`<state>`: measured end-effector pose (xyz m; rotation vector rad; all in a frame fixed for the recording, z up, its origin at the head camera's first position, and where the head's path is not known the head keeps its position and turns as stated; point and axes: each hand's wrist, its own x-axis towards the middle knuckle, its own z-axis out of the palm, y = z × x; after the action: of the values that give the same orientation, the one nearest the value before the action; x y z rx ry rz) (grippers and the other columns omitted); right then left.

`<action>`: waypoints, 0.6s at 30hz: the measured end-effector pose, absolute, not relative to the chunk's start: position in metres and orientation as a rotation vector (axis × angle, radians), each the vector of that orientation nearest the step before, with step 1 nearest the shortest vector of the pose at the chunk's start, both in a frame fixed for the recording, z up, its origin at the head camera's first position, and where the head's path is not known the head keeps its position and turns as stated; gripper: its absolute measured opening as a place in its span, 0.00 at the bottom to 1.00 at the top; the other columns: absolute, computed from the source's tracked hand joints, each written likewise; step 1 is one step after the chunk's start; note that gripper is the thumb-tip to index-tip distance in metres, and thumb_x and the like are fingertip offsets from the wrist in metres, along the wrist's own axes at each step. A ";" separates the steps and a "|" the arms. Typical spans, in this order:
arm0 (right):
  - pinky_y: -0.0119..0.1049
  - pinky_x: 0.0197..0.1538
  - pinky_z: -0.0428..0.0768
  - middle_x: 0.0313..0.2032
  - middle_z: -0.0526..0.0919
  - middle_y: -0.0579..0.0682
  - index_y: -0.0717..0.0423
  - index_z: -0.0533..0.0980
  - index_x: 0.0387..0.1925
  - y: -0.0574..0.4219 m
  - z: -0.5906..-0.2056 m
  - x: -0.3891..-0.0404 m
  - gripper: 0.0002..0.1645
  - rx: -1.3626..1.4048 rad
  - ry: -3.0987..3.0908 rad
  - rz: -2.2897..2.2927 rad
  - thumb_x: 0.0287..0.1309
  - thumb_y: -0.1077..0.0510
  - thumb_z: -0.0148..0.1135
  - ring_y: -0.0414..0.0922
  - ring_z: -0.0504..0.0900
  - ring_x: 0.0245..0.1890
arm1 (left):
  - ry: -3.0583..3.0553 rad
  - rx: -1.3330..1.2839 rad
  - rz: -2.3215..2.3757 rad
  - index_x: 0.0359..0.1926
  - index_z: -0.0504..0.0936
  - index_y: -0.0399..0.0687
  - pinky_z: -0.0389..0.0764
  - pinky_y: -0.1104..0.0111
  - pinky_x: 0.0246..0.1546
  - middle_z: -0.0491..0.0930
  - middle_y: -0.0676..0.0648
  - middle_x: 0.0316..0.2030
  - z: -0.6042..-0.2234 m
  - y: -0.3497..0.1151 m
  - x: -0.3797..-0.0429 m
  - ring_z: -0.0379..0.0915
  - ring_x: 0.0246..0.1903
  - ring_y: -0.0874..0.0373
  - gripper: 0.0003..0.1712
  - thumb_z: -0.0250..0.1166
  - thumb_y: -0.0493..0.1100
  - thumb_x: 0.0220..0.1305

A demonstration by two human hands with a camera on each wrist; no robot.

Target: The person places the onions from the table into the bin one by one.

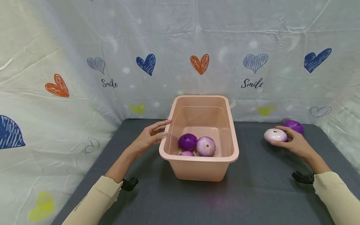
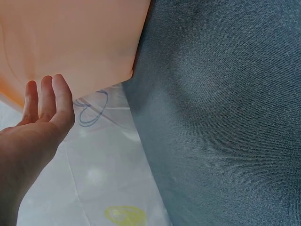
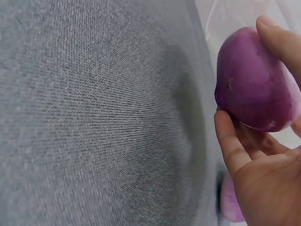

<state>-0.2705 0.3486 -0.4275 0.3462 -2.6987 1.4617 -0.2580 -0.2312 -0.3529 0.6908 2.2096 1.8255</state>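
Observation:
A peach plastic tub [image 1: 200, 170] stands mid-table with two purple onions and a pale one [image 1: 206, 146] inside, near its front wall. At the tub's left side my left hand [image 1: 149, 136] touches the rim with extended fingers; in the left wrist view these fingers [image 2: 61, 96] are by the outer wall. My right hand [image 1: 298, 144] grips a white-and-purple onion [image 1: 275, 135] at the table's right, between thumb and fingers. Seen from the right wrist, that onion [image 3: 251, 82] shows its purple side, raised off the cloth. Behind this hand lies another purple onion [image 1: 294, 126].
A dark grey cloth [image 1: 253, 193] covers the table. Behind and to the left hangs a white sheet [image 1: 168, 28] printed with hearts, close against the table's back edge. The tub's far end reaches near that sheet.

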 end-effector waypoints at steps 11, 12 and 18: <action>0.20 0.44 0.73 0.65 0.68 0.67 0.66 0.62 0.73 0.348 -0.417 -0.256 0.43 0.407 -2.701 1.419 0.64 0.57 0.72 0.31 0.73 0.49 | 2.214 0.677 1.824 0.77 0.66 0.50 0.73 0.42 0.57 0.65 0.41 0.71 -0.352 -0.232 -0.259 0.67 0.65 0.42 0.34 0.63 0.44 0.74; 0.20 0.45 0.73 0.65 0.68 0.67 0.66 0.62 0.73 0.347 -0.415 -0.254 0.43 0.413 -2.697 1.429 0.64 0.58 0.72 0.31 0.73 0.49 | 2.210 0.676 1.825 0.77 0.66 0.50 0.73 0.42 0.57 0.65 0.41 0.71 -0.352 -0.232 -0.259 0.67 0.65 0.42 0.34 0.63 0.44 0.74; 0.22 0.45 0.75 0.64 0.67 0.65 0.66 0.61 0.73 0.343 -0.410 -0.248 0.42 0.447 -2.669 1.485 0.64 0.60 0.71 0.31 0.75 0.48 | 2.203 0.676 1.824 0.77 0.66 0.51 0.74 0.45 0.57 0.66 0.41 0.70 -0.352 -0.231 -0.259 0.67 0.65 0.42 0.34 0.63 0.44 0.74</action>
<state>-0.2481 0.3429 -0.4099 0.4466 -2.6693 1.4853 -0.2591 -0.2314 -0.3519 0.6760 2.2035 1.8241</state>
